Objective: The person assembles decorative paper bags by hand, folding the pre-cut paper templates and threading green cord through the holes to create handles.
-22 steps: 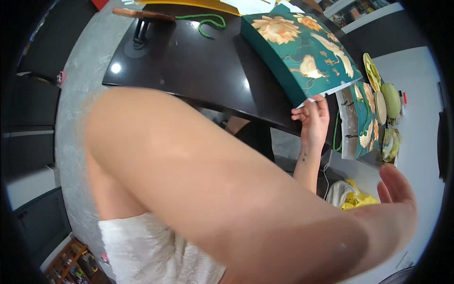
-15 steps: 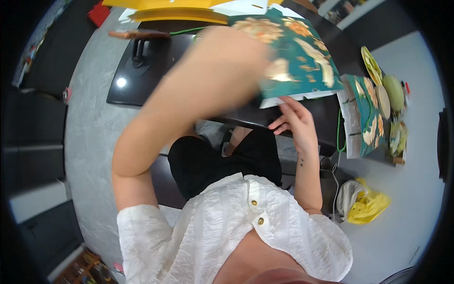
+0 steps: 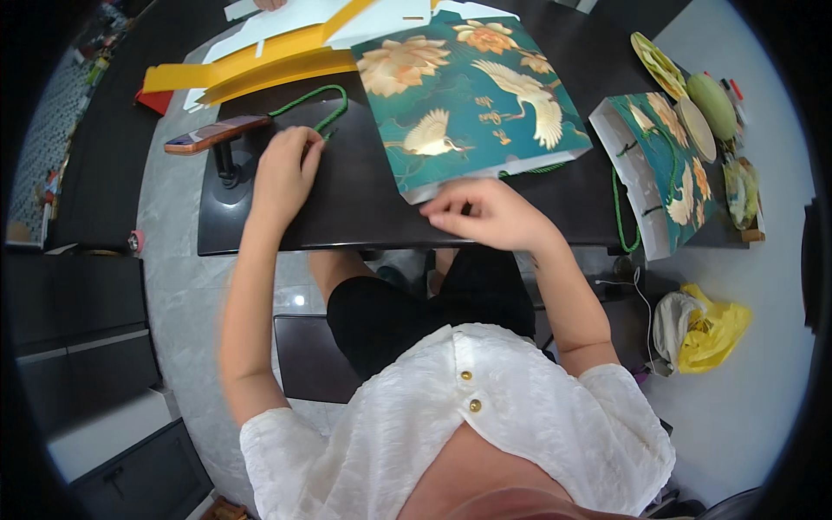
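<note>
My left hand (image 3: 288,166) is closed over the table at the near end of a green cord (image 3: 340,91), its fingertips at the cord's end. The cord loops back toward the phone. A teal paper bag (image 3: 451,117) printed with cranes and flowers lies flat in front of me. Along its white near edge rests my right hand (image 3: 498,215), fingers curled and thumb near the index finger at the bag's left corner. Whether anything is pinched there is hidden. A second green cord (image 3: 542,168) shows under the bag's near edge.
A phone (image 3: 217,132) on a black stand is at left on the dark table (image 3: 364,227). Yellow and white folded card (image 3: 277,65) lies behind. Another teal bag (image 3: 667,173) with green handles stands right, near a melon (image 3: 711,106). A yellow plastic bag (image 3: 715,329) sits below right.
My left arm has swung back left from across the teal bag, and its hand is now at the green cord. My right hand has moved left along the bag's near edge.
</note>
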A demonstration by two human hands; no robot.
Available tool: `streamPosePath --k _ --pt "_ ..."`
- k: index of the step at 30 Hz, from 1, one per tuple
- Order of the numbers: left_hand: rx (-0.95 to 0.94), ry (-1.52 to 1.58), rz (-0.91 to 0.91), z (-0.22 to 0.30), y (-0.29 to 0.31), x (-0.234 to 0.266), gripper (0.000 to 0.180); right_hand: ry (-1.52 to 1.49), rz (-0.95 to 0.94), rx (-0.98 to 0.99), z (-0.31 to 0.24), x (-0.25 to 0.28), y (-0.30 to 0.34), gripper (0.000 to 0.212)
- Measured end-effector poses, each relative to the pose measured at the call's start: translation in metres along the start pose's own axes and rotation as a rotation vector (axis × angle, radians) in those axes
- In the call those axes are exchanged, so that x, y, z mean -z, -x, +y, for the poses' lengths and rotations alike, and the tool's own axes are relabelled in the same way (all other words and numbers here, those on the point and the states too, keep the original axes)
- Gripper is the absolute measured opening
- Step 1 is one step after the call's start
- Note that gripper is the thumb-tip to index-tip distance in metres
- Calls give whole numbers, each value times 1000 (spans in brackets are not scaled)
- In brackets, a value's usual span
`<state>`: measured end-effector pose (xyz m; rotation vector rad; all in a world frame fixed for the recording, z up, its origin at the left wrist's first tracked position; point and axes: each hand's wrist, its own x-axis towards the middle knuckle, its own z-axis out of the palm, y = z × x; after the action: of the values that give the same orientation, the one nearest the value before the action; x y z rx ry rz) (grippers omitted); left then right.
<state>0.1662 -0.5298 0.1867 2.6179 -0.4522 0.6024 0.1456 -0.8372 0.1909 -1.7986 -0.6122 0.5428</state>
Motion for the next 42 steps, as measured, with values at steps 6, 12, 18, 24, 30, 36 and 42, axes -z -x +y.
streamPosePath --k 6,12,18,24,30,36,42 --pt "466 865 -93 81 18 49 12 -427 53 135 -45 -10 18 20" --pt "439 1048 51 140 32 38 9 -396 374 381 -55 -48 -5 10" --pt "432 1112 -129 169 58 6 10 -731 461 418 -34 -26 22 8" --pt "240 1029 -390 179 60 -26 14 -1158 410 466 -44 63 66 26" --pt "685 1577 -339 167 32 -46 43 300 991 313 -78 77 55 12" --pt "832 1863 -102 170 15 -56 44 686 419 293 -66 55 14 11" --pt "795 1522 -121 150 30 -40 36 665 314 125 -69 41 3 11"
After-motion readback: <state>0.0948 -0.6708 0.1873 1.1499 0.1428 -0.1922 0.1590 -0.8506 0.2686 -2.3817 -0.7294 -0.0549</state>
